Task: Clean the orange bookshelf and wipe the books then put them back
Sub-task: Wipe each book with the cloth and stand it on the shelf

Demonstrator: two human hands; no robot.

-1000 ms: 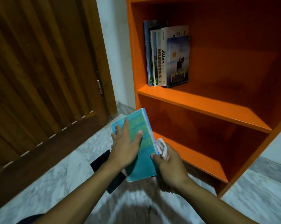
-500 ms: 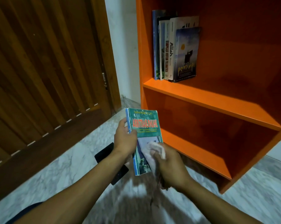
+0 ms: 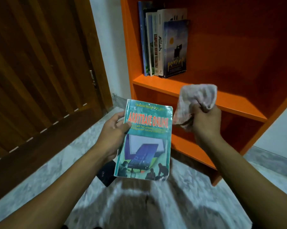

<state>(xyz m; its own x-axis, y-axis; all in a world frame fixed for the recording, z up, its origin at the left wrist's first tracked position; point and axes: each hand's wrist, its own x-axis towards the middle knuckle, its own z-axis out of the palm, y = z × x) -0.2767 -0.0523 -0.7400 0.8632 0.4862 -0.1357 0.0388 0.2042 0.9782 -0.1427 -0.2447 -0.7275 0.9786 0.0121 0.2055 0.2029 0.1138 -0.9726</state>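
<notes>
Gripping the teal book (image 3: pixel 145 142) by its left edge, thumb across the cover, the left hand (image 3: pixel 113 134) is holding it face-up above the marble floor (image 3: pixel 156 204). The right hand (image 3: pixel 205 123) is clutching a bunched pale cloth (image 3: pixel 195 101) just beside the book. Upright books (image 3: pixel 165 43) are standing against the orange bookshelf's (image 3: pixel 222 103) left wall.

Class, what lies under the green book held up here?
Under the green book, a black flat object lies on the marble floor. The book and left hand cover most of it.
</notes>
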